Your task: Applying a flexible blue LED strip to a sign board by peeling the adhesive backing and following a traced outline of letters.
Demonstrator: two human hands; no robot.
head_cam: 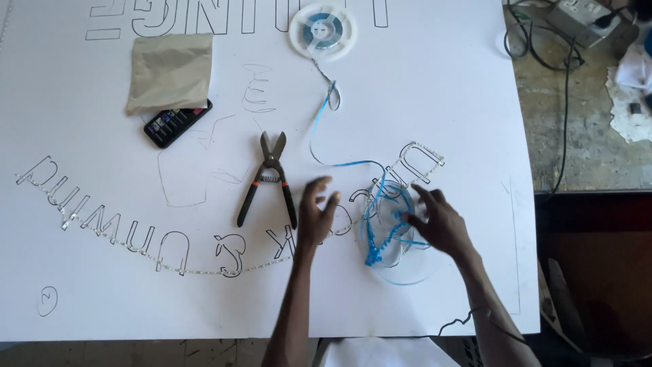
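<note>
A large white board (pixel 441 88) with outlined letters covers the table. My left hand (pixel 316 211) hovers over it with fingers spread and nothing in it, just right of the pliers (pixel 269 178) with black and red handles. My right hand (pixel 438 221) rests on a tangle of blue strip (pixel 380 234), fingers touching it; whether it grips the strip is unclear. The blue strip runs up in a curve to a white reel (pixel 322 30) at the top. A thin beaded strip (pixel 122 238) follows the curved letters at the lower left.
A folded beige cloth (pixel 170 71) lies on a dark phone-like device (pixel 176 122) at the upper left. Black cables (pixel 543 54) and a grey power box (pixel 584 17) sit on the rough surface to the right. The board's right edge borders a dark gap.
</note>
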